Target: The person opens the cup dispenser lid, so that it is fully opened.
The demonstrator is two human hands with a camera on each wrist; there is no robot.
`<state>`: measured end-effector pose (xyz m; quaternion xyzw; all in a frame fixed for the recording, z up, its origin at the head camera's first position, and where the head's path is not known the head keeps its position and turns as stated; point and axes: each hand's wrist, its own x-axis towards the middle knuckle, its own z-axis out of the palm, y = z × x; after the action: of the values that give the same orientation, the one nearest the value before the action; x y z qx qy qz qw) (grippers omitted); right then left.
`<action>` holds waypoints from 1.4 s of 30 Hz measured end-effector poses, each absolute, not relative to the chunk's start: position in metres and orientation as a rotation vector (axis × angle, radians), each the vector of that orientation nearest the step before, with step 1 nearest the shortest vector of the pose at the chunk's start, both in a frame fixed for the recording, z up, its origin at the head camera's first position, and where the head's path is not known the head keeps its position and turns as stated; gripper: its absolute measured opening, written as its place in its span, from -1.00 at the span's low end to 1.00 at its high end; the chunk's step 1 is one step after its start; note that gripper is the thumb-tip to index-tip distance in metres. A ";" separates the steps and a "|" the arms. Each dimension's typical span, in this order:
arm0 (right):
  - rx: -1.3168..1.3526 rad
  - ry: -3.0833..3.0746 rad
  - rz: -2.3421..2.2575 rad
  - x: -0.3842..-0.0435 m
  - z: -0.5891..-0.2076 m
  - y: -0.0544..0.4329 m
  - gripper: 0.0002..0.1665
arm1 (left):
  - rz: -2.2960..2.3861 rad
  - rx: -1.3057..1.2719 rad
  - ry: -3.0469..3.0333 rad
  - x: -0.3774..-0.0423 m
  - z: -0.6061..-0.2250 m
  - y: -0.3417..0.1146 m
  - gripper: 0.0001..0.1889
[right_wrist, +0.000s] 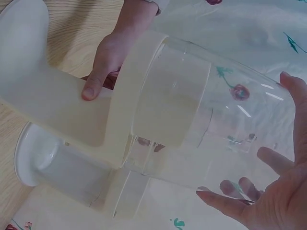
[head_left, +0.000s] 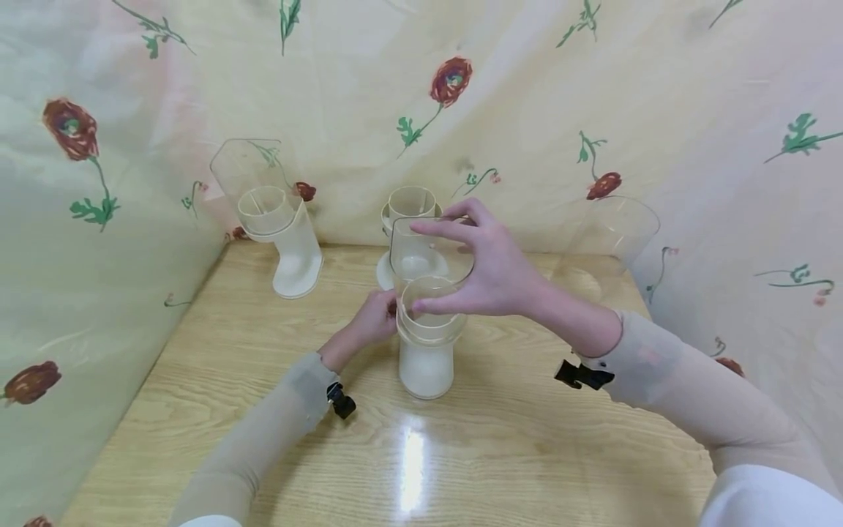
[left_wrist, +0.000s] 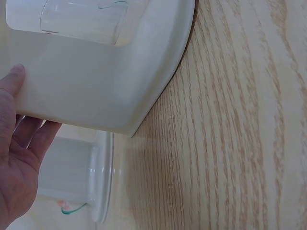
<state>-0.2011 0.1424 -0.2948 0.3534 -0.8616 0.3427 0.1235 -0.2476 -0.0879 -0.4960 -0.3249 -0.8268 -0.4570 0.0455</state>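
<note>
The person's left grip is closed round the neck of the white stand, thumb on one face. The right grip has thumb and fingers curved about the upper part of the clear cover, whose lower end sits over the stand's top ring; whether it is fully seated cannot be told.

The cover looks light, stiff and slick; glass or plastic is unclear, so it is best treated as brittle, held by its sides with spread fingers rather than squeezed at the rim. The stand seems rigid and smooth, and its narrow neck offers the surest hold.

The wood-grain worktop shines with a streak of reflected light. A second stand is just behind, a third at far left; a flower-patterned sheet hangs around.
</note>
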 end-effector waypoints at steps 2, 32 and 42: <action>1.041 -2.484 1.011 -0.202 -0.295 0.144 0.11 | -1.407 -0.990 -2.517 -0.248 -0.497 -0.087 -0.92; 0.977 -2.357 1.226 -0.206 -0.280 0.164 0.06 | -1.498 -0.964 -2.529 -0.245 -0.497 -0.086 -0.81; 0.953 -2.352 1.246 -0.209 -0.266 0.165 0.05 | -1.457 -0.997 -2.483 -0.245 -0.497 -0.084 -0.83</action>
<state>-0.2086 0.1654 -0.2660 0.3329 -0.8217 0.4354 0.1564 -0.2448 -0.0843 -0.4965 -0.3269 -0.8140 -0.4778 0.0474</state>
